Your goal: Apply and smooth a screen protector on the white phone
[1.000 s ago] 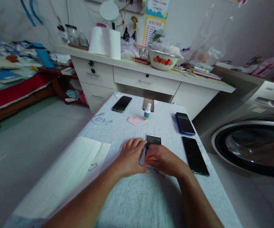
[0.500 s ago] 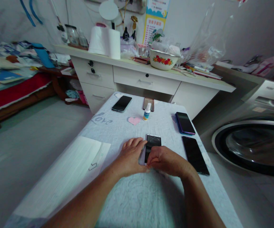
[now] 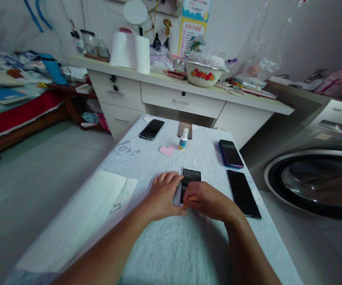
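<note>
Tablecloth faces white drawers, left hand spread beside phone, right hand curled, grip unclear.

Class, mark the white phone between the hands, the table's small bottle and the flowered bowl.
White phone (image 3: 189, 177), head view: upper screen.
Small bottle (image 3: 182, 142), head view: label.
Flowered bowl (image 3: 203, 75), head view: outer wall.

The phone before you had a white frame and a dark screen. Your tabletop showed pale blue-grey mottling, grey "Love" lettering and a pink heart. The bottle facing you was white, its label blue and yellow. Beyond it you had a whitish bowl patterned with red flowers.
</note>
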The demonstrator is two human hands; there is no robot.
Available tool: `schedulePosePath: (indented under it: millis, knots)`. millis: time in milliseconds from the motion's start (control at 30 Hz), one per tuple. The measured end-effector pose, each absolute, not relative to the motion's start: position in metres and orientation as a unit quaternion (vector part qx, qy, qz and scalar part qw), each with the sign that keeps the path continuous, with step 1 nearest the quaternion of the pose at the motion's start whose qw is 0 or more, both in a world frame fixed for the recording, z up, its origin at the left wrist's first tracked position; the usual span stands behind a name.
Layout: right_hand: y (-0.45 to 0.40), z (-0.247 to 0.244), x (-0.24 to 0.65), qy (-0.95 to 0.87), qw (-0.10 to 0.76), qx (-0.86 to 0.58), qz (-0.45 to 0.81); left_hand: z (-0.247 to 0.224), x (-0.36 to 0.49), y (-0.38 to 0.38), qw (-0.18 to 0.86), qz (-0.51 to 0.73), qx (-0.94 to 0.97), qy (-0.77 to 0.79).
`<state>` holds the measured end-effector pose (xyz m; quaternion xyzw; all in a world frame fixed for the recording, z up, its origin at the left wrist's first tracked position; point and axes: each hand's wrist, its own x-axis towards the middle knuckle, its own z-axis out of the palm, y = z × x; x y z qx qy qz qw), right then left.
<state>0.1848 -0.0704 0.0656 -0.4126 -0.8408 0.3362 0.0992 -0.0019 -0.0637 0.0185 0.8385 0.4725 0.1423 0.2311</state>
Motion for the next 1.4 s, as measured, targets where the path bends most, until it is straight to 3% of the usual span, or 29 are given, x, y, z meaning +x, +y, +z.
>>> schedulePosePath:
  millis: [600,1400]
  knots:
    - [-0.072,0.069,0.201,-0.78,0.061,-0.469,0.411,0.024,-0.003,-0.065,0.232,0.15,0.843,0.461]
    - [-0.076,0.074,0.221,-0.755,0.042,-0.513,0.407,0.024,-0.001,-0.065,0.246,0.144,0.836,0.468]
